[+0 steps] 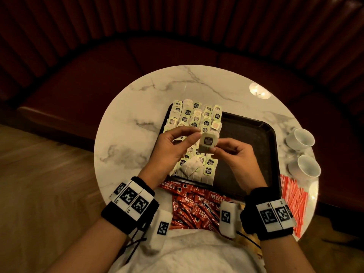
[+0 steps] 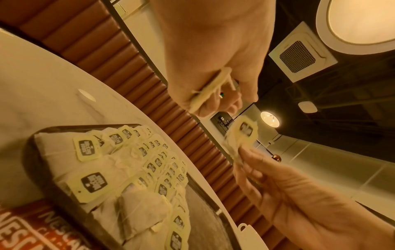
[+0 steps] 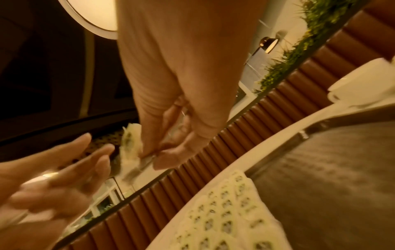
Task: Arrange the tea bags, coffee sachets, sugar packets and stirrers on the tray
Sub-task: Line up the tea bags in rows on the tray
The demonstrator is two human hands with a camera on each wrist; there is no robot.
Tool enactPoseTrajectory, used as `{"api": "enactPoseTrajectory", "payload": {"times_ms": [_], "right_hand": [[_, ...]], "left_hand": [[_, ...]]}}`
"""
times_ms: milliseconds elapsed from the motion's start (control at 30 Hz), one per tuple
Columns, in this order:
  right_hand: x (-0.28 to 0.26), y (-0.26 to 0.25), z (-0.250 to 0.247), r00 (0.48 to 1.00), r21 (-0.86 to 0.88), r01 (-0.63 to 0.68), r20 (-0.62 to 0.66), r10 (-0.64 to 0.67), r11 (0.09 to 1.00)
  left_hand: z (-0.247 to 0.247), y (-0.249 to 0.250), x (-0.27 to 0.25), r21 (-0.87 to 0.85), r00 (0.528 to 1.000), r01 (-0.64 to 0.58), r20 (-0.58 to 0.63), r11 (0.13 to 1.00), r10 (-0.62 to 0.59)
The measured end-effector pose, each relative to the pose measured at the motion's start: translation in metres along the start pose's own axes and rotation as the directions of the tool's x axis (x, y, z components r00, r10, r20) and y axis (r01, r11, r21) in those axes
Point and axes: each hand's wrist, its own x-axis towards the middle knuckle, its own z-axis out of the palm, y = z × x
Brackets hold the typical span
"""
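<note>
Head view: tea bag (image 1: 208, 142) pinched by right hand (image 1: 234, 154) grip.

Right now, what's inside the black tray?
Rows of tea bags with green tags fill the left part of the tray; the right part shows bare dark bottom. Both hands hold one more tea bag above it. Anything beneath the hands or bags is covered.

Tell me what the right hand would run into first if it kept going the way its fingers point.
Most likely the left hand: the right hand points left, pinching a tea bag that already nearly touches the left fingers. Depth is unclear.
</note>
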Motion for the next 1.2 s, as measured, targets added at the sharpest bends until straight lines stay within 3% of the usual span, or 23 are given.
{"api": "enactPoseTrajectory", "payload": {"times_ms": [200,333,467,633,900,1067,1200], "right_hand": [[0.0,0.052,-0.023,0.942,-0.122,-0.326,-0.127,0.311,0.937],[-0.002,0.083,-0.025,0.874,-0.26,-0.485,-0.164,0.457,0.835],[-0.006,0.086,-0.019,0.859,-0.375,-0.509,-0.162,0.486,0.775],[-0.007,0.083,-0.017,0.877,-0.485,-0.475,-0.19,0.442,0.734],[-0.005,0.081,-0.013,0.888,-0.459,-0.459,-0.207,0.411,0.761],[-0.003,0.067,-0.016,0.928,-0.414,-0.347,-0.279,0.246,0.842],[0.0,0.041,-0.004,0.977,-0.214,-0.214,-0.027,0.213,0.953]], "left_hand": [[-0.012,-0.038,0.02,0.35,0.986,0.166,-0.06,0.922,-0.155],[-0.013,-0.064,0.027,0.608,0.971,0.21,-0.038,0.766,-0.236],[-0.007,-0.083,0.025,0.808,0.974,0.138,-0.007,0.572,-0.224],[-0.004,-0.088,0.021,0.869,0.982,0.063,0.033,0.491,-0.185],[-0.005,-0.08,0.022,0.825,0.986,0.067,0.029,0.561,-0.161],[-0.012,-0.067,0.024,0.651,0.979,0.155,0.0,0.743,-0.204],[-0.011,-0.053,0.021,0.379,0.951,0.247,0.081,0.892,-0.298]]}}
